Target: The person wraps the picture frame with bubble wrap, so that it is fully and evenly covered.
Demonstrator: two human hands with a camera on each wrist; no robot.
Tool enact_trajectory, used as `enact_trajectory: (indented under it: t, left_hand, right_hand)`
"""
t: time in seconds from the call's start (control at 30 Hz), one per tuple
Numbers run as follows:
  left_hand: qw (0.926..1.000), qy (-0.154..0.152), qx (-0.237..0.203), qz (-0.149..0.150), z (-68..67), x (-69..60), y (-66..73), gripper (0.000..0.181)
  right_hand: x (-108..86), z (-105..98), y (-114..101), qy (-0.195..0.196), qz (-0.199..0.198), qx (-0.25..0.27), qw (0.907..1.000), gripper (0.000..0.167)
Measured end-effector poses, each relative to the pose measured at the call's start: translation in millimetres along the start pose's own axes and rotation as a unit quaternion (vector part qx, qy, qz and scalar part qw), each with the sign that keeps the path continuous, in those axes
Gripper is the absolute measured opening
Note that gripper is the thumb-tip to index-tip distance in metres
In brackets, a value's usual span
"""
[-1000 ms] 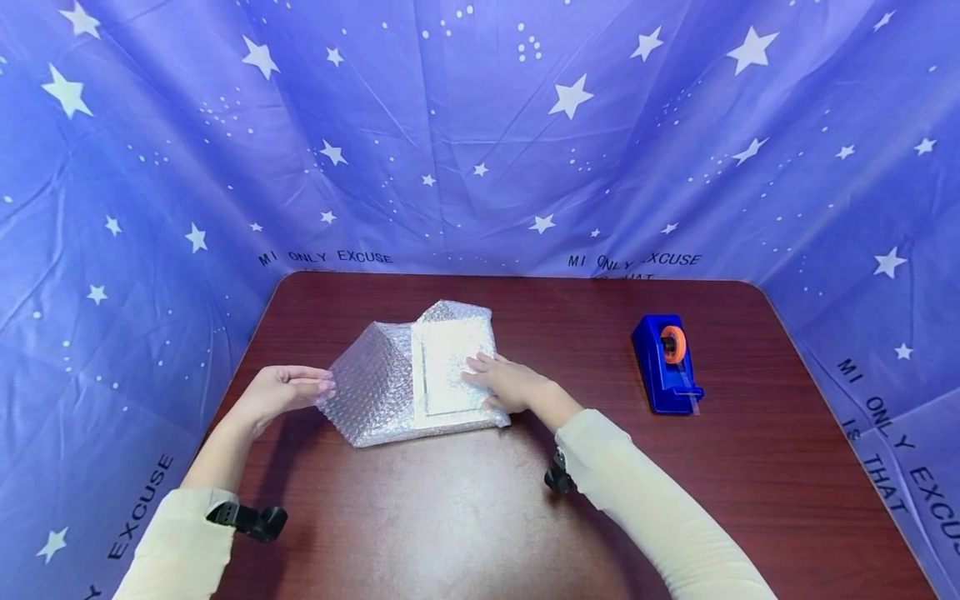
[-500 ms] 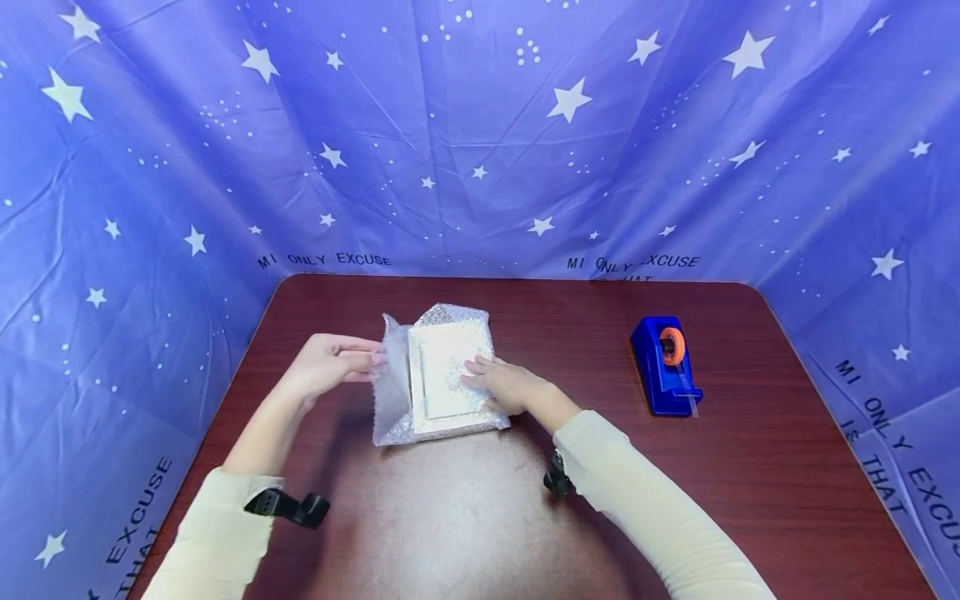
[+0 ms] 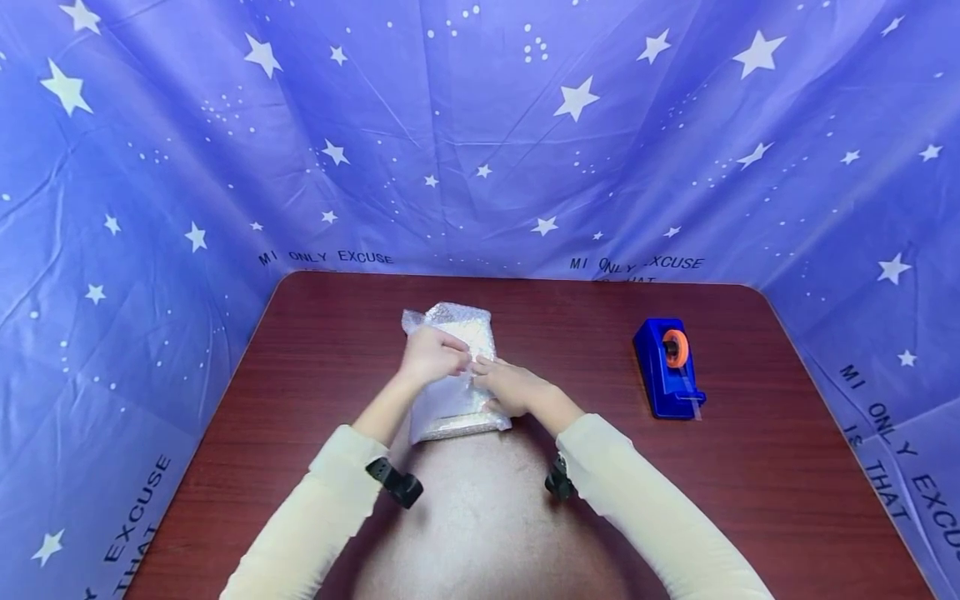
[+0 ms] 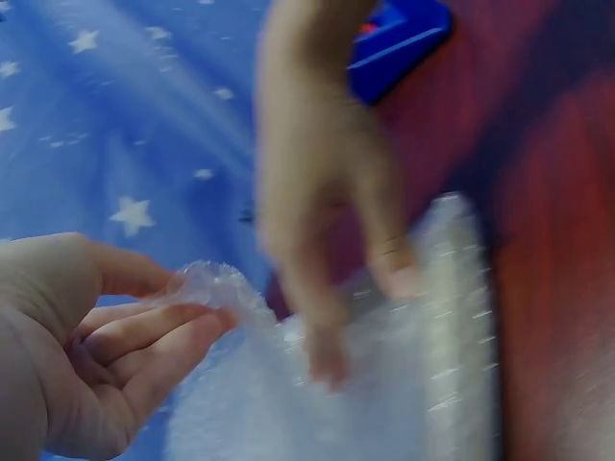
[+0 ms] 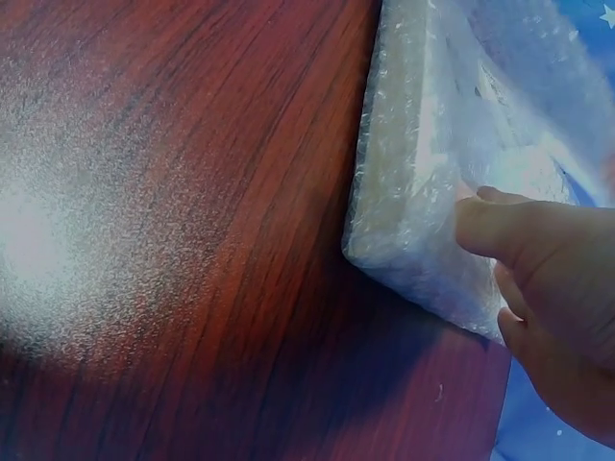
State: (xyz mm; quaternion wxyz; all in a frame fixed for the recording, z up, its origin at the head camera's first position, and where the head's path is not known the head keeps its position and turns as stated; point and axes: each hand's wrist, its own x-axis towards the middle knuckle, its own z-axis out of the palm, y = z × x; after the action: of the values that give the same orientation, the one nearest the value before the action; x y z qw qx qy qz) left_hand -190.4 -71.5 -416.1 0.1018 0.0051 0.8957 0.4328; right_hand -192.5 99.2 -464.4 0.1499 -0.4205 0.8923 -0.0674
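Observation:
A flat, pale picture frame (image 5: 423,115) lies on the table, wrapped in clear bubble wrap (image 4: 235,413). My left hand (image 3: 431,357) pinches the edge of the bubble wrap's left flap and holds it over the frame; the left wrist view shows the film between thumb and fingers. On the right part of the package rests my right hand (image 3: 513,390), its fingers extended and pressing down on the wrap. The flap and both hands cover most of the frame's face in the head view.
A blue tape dispenser (image 3: 663,375) with an orange-cored roll stands to the right on the dark red-brown table (image 3: 765,483). A star-printed blue cloth (image 3: 480,125) hangs around the table's back and sides.
My left hand has moved right, drawing the bubble wrap flap up from the left side and across the frame. My right hand has stayed in place on the package.

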Motion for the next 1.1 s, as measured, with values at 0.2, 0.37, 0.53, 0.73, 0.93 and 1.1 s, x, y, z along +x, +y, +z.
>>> enact_trajectory:
  t: [0.2, 0.37, 0.53, 0.73, 0.93, 1.1]
  left_hand:
    - [0.9977, 0.049, 0.047, 0.000, 29.9, 1.0, -10.0, 0.020]
    - [0.9973, 0.070, -0.014, 0.017, 40.3, -2.4, -29.8, 0.022]
    - [0.9912, 0.078, -0.104, 0.021, 45.2, -6.6, -46.2, 0.026]
    - [0.9831, 0.076, -0.164, 0.029, 48.5, -7.7, -56.6, 0.029]
    - [0.9831, 0.077, -0.160, 0.046, 53.5, -10.7, -62.3, 0.029]
    - [0.9857, 0.078, -0.129, 0.075, 54.6, -14.3, -63.4, 0.029]
  right_hand:
    - [0.1, 5.8, 3.9, 0.027, -0.007, 0.006, 0.9996, 0.016]
    - [-1.9, 8.1, 6.3, 0.038, -0.014, 0.033, 0.9986, 0.025]
    - [-4.6, 10.3, 8.8, 0.044, 0.011, 0.086, 0.9953, 0.058]
    - [-5.3, 13.4, 11.3, 0.062, 0.022, 0.116, 0.9910, 0.062]
    - [-4.3, 14.3, 13.5, 0.062, 0.016, 0.120, 0.9908, 0.063]
    - [-3.9, 15.9, 16.0, 0.056, 0.018, 0.135, 0.9891, 0.060]
